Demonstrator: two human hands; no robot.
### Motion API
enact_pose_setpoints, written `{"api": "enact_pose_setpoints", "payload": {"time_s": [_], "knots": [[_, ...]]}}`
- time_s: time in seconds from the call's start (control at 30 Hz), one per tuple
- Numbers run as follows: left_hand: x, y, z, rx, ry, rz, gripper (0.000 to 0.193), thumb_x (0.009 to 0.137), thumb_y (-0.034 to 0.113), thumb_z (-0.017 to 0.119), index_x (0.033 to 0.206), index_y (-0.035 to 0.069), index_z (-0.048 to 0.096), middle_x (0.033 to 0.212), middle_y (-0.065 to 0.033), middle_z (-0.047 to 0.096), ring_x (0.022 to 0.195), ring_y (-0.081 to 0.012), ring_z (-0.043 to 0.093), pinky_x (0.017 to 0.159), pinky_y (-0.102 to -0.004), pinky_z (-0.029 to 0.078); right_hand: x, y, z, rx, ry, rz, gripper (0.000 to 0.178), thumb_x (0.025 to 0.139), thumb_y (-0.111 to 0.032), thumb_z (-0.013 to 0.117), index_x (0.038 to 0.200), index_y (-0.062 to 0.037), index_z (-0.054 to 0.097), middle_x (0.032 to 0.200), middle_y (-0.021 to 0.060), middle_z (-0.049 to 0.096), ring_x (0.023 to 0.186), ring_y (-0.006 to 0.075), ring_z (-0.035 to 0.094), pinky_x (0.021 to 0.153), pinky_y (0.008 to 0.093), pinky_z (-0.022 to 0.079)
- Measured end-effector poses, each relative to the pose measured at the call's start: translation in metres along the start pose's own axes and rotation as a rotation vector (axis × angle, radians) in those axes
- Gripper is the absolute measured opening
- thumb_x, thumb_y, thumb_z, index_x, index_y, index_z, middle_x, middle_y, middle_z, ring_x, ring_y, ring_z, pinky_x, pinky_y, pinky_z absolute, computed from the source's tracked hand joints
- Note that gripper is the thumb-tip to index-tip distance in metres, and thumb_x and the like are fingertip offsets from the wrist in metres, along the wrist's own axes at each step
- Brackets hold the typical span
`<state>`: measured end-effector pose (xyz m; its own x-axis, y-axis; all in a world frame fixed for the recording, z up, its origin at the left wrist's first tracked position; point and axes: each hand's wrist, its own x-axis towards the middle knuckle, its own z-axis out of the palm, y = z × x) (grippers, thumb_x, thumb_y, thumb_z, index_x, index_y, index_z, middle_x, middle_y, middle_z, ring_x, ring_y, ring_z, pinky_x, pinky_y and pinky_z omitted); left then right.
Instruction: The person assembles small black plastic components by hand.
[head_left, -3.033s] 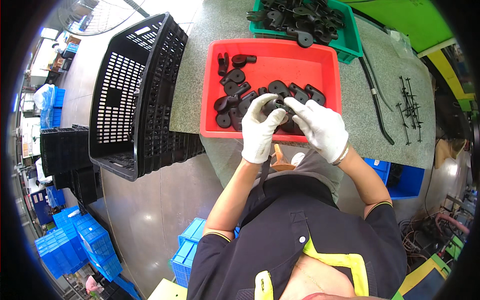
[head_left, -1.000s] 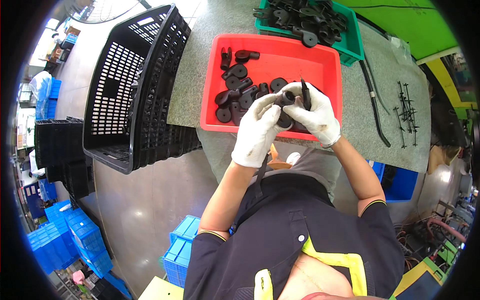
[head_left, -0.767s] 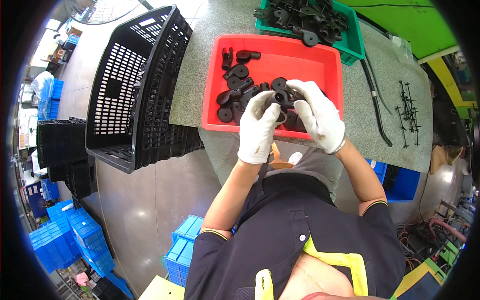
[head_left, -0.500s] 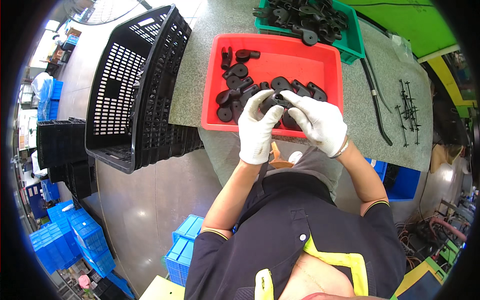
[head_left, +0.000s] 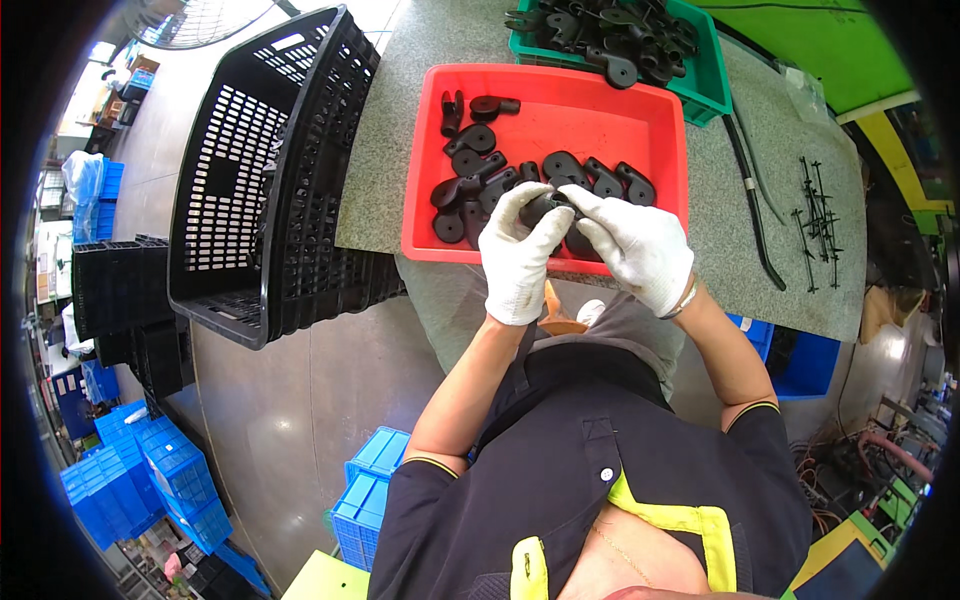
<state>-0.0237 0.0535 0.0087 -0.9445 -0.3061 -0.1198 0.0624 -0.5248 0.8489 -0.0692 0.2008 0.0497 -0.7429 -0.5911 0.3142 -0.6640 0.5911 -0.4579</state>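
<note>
My left hand (head_left: 517, 252) and my right hand (head_left: 637, 247), both in white gloves, meet over the near edge of a red tray (head_left: 570, 85). Between their fingertips is a black plastic part (head_left: 540, 207) with a rounded end, partly hidden by the gloves. The left thumb and fingers pinch its left side; the right thumb and forefinger grip it from the right. Several like black parts (head_left: 478, 139), each a round disc with a short stub, lie in the left half and near side of the tray.
A green bin (head_left: 715, 75) heaped with black parts stands behind the tray. Left of the table is a large black crate (head_left: 225, 180). On the right of the grey table (head_left: 740, 240) lie a black tube (head_left: 752, 215) and several thin black rods (head_left: 818, 225). Blue crates (head_left: 175, 465) stand on the floor.
The black part has turned slightly between my fingertips, and its end now faces my right fingers. Both hands stay in nearly the same place over the tray.
</note>
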Motion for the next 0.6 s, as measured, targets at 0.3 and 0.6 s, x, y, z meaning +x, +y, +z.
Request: {"api": "enact_pose_setpoints", "payload": {"time_s": [0.3,0.6], "knots": [[0.000,-0.004,0.001,0.030,0.016,0.036,0.025,0.081,-0.004,0.069,0.105,0.001,0.062,0.097,-0.0022,0.060,0.086,-0.0080,0.057,0.077,-0.0221,0.048,-0.002,-0.003,0.000,-0.043,-0.015,0.039,0.034,0.089,-0.026,0.063,0.121,-0.0165,0.061,0.076,0.0056,0.062,0.066,0.0224,0.063,0.056,0.0335,0.050],[0.044,0.070,-0.055,0.433,0.425,0.664,0.019,0.085,0.001,0.068,0.103,0.001,0.062,0.100,-0.0046,0.061,0.087,-0.0113,0.057,0.080,-0.0264,0.048,0.008,0.053,0.012,-0.074,-0.062,0.358,0.025,0.091,-0.029,0.057,0.111,-0.0142,0.058,0.096,0.0106,0.065,0.083,0.0313,0.065,0.069,0.0420,0.052]]}}
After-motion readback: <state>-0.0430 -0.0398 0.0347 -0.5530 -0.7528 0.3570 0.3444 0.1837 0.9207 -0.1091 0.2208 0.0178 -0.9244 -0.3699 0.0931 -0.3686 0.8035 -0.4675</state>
